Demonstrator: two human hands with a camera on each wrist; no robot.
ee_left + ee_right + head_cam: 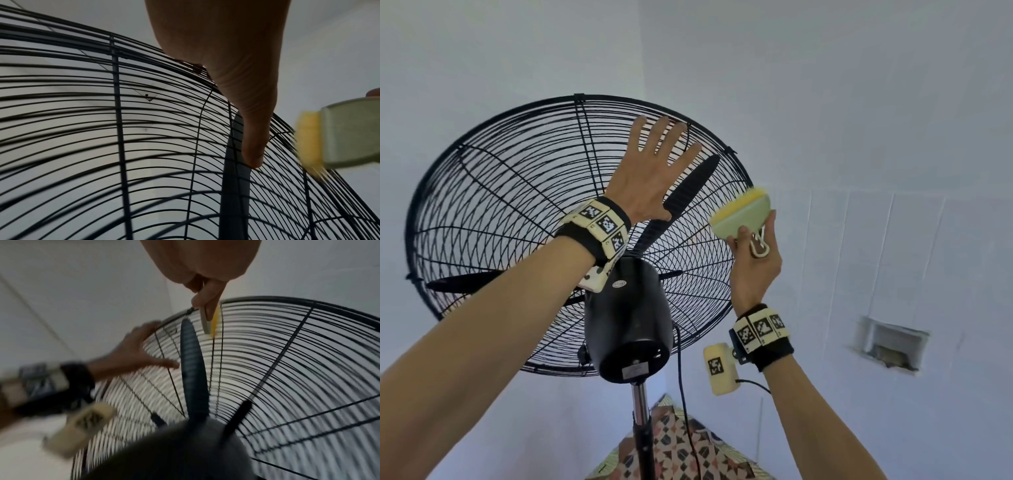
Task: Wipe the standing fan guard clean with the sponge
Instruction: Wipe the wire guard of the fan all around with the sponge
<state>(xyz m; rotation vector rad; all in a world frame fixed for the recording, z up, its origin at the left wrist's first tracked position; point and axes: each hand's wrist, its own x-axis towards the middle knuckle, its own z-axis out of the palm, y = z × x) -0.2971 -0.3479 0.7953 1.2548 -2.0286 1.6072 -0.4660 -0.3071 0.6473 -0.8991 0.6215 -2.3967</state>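
The right hand (756, 263) grips a sponge (741, 212) by its pale green holder, thumb and fingers curled round it, the yellow pad turned toward the wires at the right edge of the fan guard (517, 192). The left hand (654, 171) lies flat on the upper part of the guard, fingers straight and spread. Behind the wires a dark blade (691, 185) slants upward. The black motor housing (628, 318) sits below on a metal pole (640, 401), against white tiled walls (876, 240).
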